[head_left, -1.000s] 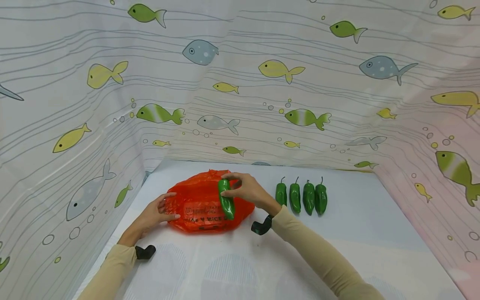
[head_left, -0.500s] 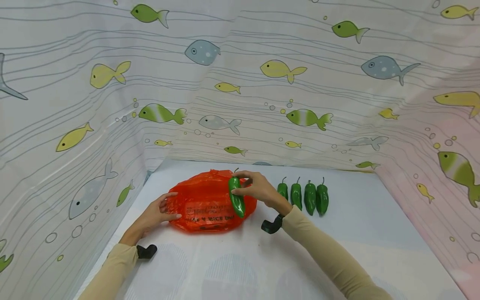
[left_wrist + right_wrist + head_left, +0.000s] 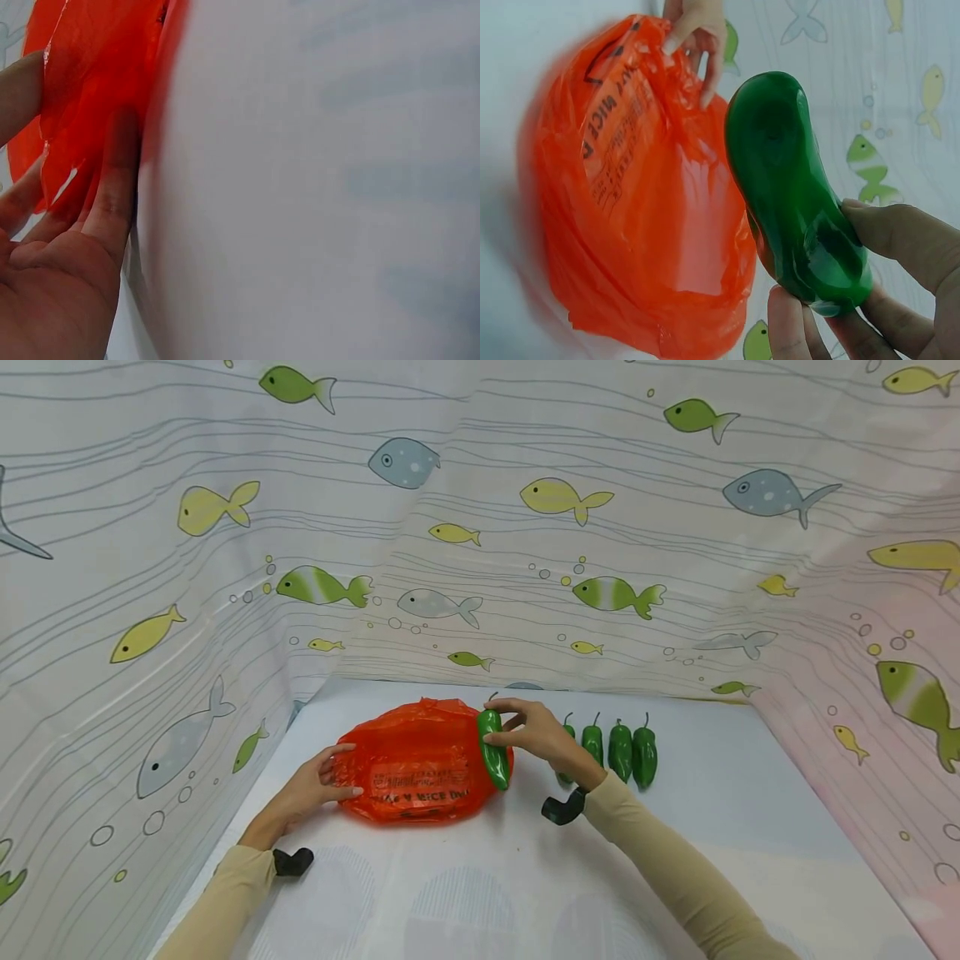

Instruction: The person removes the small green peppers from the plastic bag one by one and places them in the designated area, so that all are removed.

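A glossy green chili pepper (image 3: 492, 752) hangs stem up from my right hand (image 3: 536, 733). Thumb and fingers pinch it near its stem end, and it overlaps the right side of an orange-red plastic bag (image 3: 420, 743) in the head view. Seen from the right wrist, the pepper (image 3: 787, 180) points away from the hand, beside the bag (image 3: 645, 202). My left hand (image 3: 318, 781) grips the bag's left side, thumb and fingers around its gathered edge. In the left wrist view, red film covers the tip of one digit of that hand (image 3: 67, 277).
Several more green chili peppers (image 3: 620, 753) lie in a row on the white table (image 3: 735, 802), right of the bag, partly behind the right forearm. A fish-print curtain (image 3: 525, 552) encloses the back and sides. Each wrist wears a black camera mount (image 3: 564, 807).
My right hand has moved right with the pepper, from over the bag's right-middle part to its right edge. The left hand stays on the bag.
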